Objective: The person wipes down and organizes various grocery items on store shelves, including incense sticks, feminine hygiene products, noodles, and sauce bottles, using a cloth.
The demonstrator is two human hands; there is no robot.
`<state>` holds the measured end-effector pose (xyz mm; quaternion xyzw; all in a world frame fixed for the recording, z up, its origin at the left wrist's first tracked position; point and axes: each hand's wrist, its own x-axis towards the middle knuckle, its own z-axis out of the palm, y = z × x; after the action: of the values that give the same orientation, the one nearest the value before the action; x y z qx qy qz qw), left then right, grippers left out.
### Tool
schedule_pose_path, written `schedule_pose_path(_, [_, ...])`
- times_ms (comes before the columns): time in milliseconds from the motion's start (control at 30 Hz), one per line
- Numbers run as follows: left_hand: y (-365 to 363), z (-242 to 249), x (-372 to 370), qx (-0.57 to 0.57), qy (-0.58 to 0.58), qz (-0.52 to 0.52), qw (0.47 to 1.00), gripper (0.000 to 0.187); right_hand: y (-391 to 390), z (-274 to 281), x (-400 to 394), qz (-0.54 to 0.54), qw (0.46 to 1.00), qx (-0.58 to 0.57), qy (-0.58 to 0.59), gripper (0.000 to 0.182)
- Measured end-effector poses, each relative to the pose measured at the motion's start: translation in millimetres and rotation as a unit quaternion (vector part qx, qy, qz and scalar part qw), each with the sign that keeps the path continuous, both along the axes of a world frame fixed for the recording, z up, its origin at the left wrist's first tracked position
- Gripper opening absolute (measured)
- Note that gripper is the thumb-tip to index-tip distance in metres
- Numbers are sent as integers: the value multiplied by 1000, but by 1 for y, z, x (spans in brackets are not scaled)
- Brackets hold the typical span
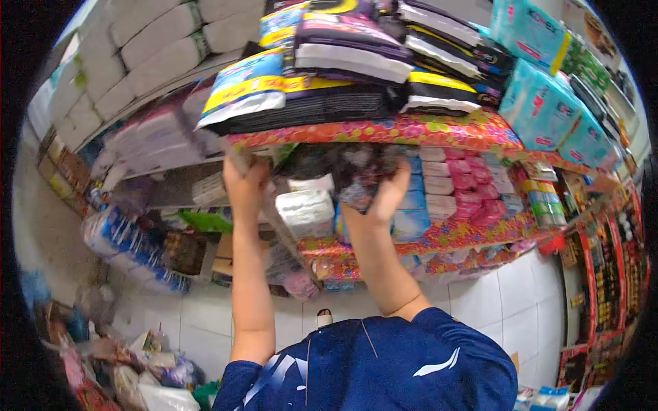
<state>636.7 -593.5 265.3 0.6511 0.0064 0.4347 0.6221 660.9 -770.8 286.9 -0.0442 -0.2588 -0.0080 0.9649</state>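
Note:
My left hand [245, 179] is raised at the front of the shelf unit, its fingers closed round the pale shelf post [281, 229]; motion blurs the fingertips. My right hand [388, 195] reaches in under the upper shelf, the thumb side toward me. A dark, soft-looking bundle with a small light pattern [360, 179] lies in its grip, too smeared to name more exactly. Between the hands, a white wrapped pack [305, 212] stands on the middle shelf. Right of my right hand are blue packs [411, 212] and pink packs [488, 202] in stacks.
Flower-patterned red covering [452, 130] lines the shelf edges. Above are black and purple packs [353, 41] and turquoise packs [541, 103]. Blue-and-white bundles [130, 250] sit lower left. Plastic bags [147, 370] lie on the white tiled floor [473, 301]. A red rack [603, 274] stands right.

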Motion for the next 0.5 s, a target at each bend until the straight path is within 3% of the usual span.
schedule_pose_path(67, [-3, 4, 5, -34, -67, -36, 997, 31, 21, 12, -17, 143, 982, -50, 114, 32])
schedule_pose_path(100, [6, -3, 6, 37, -11, 1, 999, 35, 33, 19, -24, 179, 977, -41, 109, 33])
schedule_pose_path(133, [7, 1, 4, 106, 46, 36, 993, 38, 43, 12, -27, 316, 946, 69, 2, 36])
schedule_pose_path(167, [-3, 2, 13, -153, -89, -135, 975, 37, 51, 7, -29, 308, 951, 14, 31, 36])
schedule_pose_path(200, [1, 3, 11, -151, -90, -130, 976, 37, 55, 11, -31, 296, 952, -43, 60, 37])
schedule_pose_path(267, [9, -2, 14, -78, 35, -71, 994, 40, 59, 3, -21, 354, 935, 0, 18, 38])
schedule_pose_path(300, [81, -69, 59, 300, -68, 113, 945, 34, 59, -1, -14, 406, 913, 41, -22, 39])
schedule_pose_path(333, [54, -37, 37, 300, -71, 112, 945, 34, 55, -3, -7, 405, 913, 40, -24, 39])
schedule_pose_path(400, [-8, 17, -13, 21, 69, 8, 997, 27, 45, -4, 5, 403, 913, -18, 61, 39])
schedule_pose_path(433, [-20, 19, -8, -84, -45, -39, 995, 20, 34, 11, -2, 347, 932, -40, 98, 33])
schedule_pose_path(500, [-14, 11, -4, -71, -45, -49, 995, 19, 20, 14, 6, 342, 933, -12, 110, 33])
